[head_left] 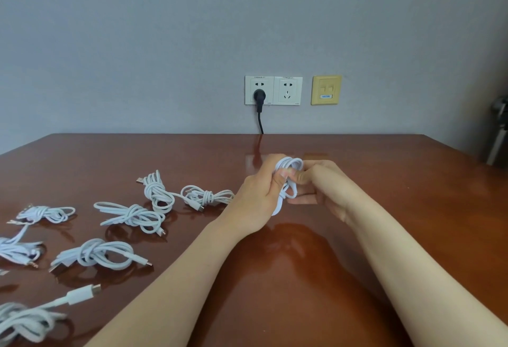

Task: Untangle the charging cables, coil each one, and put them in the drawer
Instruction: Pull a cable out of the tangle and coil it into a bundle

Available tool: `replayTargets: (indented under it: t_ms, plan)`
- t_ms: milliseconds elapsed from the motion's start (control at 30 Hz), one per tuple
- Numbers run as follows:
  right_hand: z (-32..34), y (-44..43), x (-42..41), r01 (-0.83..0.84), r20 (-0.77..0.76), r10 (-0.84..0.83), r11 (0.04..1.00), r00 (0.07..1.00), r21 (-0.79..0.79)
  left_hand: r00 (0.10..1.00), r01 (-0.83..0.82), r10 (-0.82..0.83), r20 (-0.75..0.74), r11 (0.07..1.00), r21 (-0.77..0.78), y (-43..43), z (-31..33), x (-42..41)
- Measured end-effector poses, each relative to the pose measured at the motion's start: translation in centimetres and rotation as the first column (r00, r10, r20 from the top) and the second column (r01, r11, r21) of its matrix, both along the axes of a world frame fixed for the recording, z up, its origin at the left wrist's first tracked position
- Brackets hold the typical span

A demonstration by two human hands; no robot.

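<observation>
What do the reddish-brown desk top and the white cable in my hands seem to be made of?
Reddish-brown desk top: likely varnished wood or veneer, glossy, with mirror-like reflections. White cable, gripped by left hand and right hand: probably smooth plastic or rubber sheathing, matte, bending in soft loops.

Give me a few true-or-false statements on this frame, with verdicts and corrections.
1. The left hand and right hand both hold one white cable. True.
2. The tied cable bundles lie right of the hands. False: they lie on the table to the left.
3. A black plug sits in the left wall socket. True.
4. Both wall sockets hold plugs. False: the right socket is empty.
</observation>
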State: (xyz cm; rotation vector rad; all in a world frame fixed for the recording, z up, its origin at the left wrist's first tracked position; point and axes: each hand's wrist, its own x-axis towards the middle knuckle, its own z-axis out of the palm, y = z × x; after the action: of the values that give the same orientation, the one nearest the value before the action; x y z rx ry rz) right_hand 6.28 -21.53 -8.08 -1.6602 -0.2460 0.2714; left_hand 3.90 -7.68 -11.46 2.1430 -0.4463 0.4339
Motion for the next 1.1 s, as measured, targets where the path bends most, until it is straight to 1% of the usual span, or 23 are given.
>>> replayTargets:
  t_ms: [67,167,267,400,500,567,633,667,700,733,767,800,833,867,900,933,967,1000,1100]
  plan:
    - [-0.2,0.3,0.0,0.032,0.0,-0.032,0.999,0.999,0.008,1.0,-0.013,0.013,-0.014,1.0,0.026,-0.1,-0.1,0.1]
    - [-0.4,1.1,-0.2,0.072,-0.079,-0.064,0.993,0.995,0.092,0.999,-0.03,0.033,-0.032,0.997,0.071,-0.1,-0.2,0.2]
    - [-0.6,1.3,-0.4,0.079,-0.152,-0.049,0.977,0.987,0.199,0.998,-0.059,0.061,-0.019,0.994,0.09,-0.1,-0.3,0.2]
    - [-0.5,0.9,-0.5,0.04,-0.188,0.018,0.953,0.982,0.3,0.992,-0.118,0.113,0.054,0.988,0.102,-0.7,-0.2,0.0]
    - [-0.6,1.3,-0.6,0.024,-0.221,0.063,0.93,0.973,0.368,0.986,-0.166,0.166,0.034,0.986,0.02,-1.0,-0.2,0.2]
    - [-0.6,1.9,-0.9,0.003,-0.191,0.076,0.925,0.979,0.38,0.979,-0.203,0.204,0.005,0.978,-0.054,-0.9,-0.2,0.5]
    - [-0.7,2.5,-1.2,0.021,-0.156,0.04,0.928,0.987,0.372,0.971,-0.238,0.238,-0.023,0.96,-0.144,-0.6,-0.1,0.8]
    - [-0.8,2.7,-1.4,0.059,-0.13,-0.018,0.944,0.991,0.324,0.969,-0.248,0.247,-0.028,0.953,-0.176,-0.4,-0.1,0.9]
    - [-1.1,2.9,-1.4,0.123,-0.053,-0.114,0.97,0.992,0.211,0.967,-0.253,0.253,-0.025,0.949,-0.187,-0.2,0.0,1.0]
    - [-1.5,3.0,-1.4,0.219,0.112,-0.22,0.976,0.969,0.021,0.967,-0.254,0.254,-0.021,0.95,-0.181,-0.1,0.0,1.0]
    - [-1.9,3.0,-1.3,0.33,0.336,-0.258,0.927,0.906,-0.179,0.968,-0.25,0.25,-0.022,0.952,-0.178,0.0,0.1,1.0]
    - [-2.2,3.1,-1.3,0.426,0.53,-0.218,0.85,0.819,-0.309,0.97,-0.243,0.243,-0.027,0.953,-0.181,0.1,0.1,1.0]
    - [-2.5,3.2,-1.4,0.493,0.652,-0.165,0.793,0.74,-0.359,0.972,-0.236,0.234,-0.032,0.954,-0.184,0.0,0.0,1.0]
    - [-2.5,3.3,-1.6,0.528,0.711,-0.148,0.773,0.688,-0.35,0.973,-0.229,0.226,-0.036,0.956,-0.186,-0.1,0.0,1.0]
    - [-2.4,3.2,-1.6,0.538,0.729,-0.165,0.783,0.664,-0.313,0.975,-0.221,0.217,-0.042,0.956,-0.194,-0.2,0.0,1.0]
    - [-2.2,3.1,-1.6,0.532,0.725,-0.196,0.803,0.66,-0.267,0.977,-0.211,0.205,-0.052,0.953,-0.216,-0.3,0.0,1.1]
    - [-2.0,3.0,-1.6,0.515,0.711,-0.216,0.824,0.669,-0.234,0.978,-0.207,0.195,-0.07,0.948,-0.244,-0.3,0.0,1.1]
    - [-1.9,2.9,-1.6,0.492,0.698,-0.204,0.837,0.686,-0.238,0.977,-0.21,0.191,-0.093,0.94,-0.27,-0.3,0.0,1.2]
    - [-2.0,3.0,-1.6,0.413,0.686,-0.099,0.856,0.721,-0.31,0.971,-0.23,0.201,-0.128,0.934,-0.272,0.0,-0.4,1.1]
